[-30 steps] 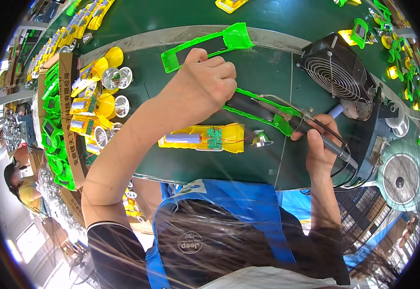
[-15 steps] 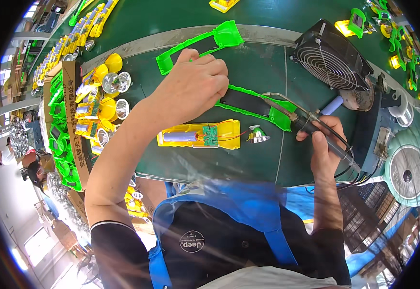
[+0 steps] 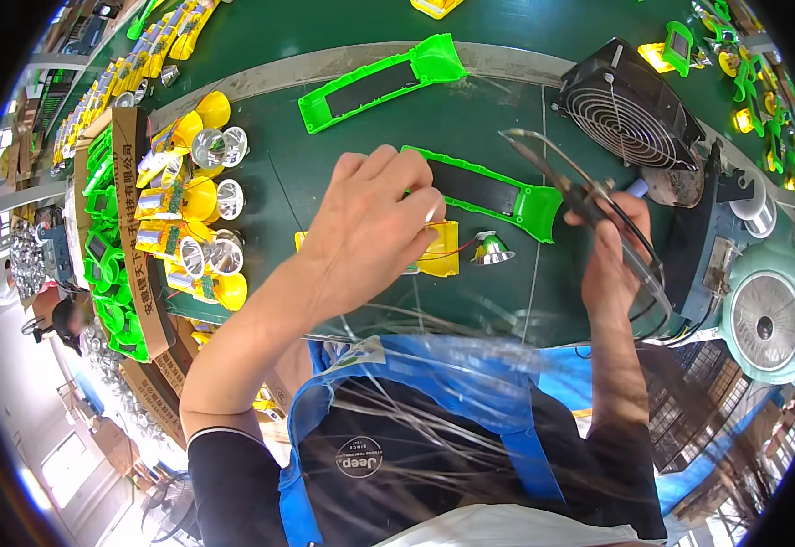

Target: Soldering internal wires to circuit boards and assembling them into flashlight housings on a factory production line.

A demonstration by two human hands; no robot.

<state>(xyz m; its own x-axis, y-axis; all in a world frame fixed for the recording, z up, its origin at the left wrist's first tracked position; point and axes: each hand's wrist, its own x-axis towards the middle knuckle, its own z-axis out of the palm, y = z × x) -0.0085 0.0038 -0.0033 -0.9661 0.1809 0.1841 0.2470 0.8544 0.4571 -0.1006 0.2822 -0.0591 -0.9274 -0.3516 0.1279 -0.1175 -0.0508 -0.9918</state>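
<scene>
My left hand [image 3: 370, 228] hovers over a yellow housing half [image 3: 440, 252], hiding most of it. Its fingers are curled together by the left end of a green housing frame [image 3: 479, 189]; what they pinch, if anything, is hidden. Thin red wires run from the yellow half to a small reflector cup [image 3: 491, 249] with a green inside. In my right hand [image 3: 614, 246] is a soldering iron [image 3: 576, 195] with a curved metal feed tube, its tip pointing up and left above the right end of that green frame. A second green frame [image 3: 382, 85] lies farther back.
A black fan [image 3: 630, 105] stands at the back right, with a lavender cylinder [image 3: 637, 188] near its base. To the left are yellow assemblies with reflectors [image 3: 199, 201] and a cardboard box edge [image 3: 135, 228] beside green frames. A round pale-green fan [image 3: 766, 319] sits at right.
My left hand has come nearer to me, from between the two green frames to over the yellow half. The soldering iron's tip has lifted away from the nearer frame.
</scene>
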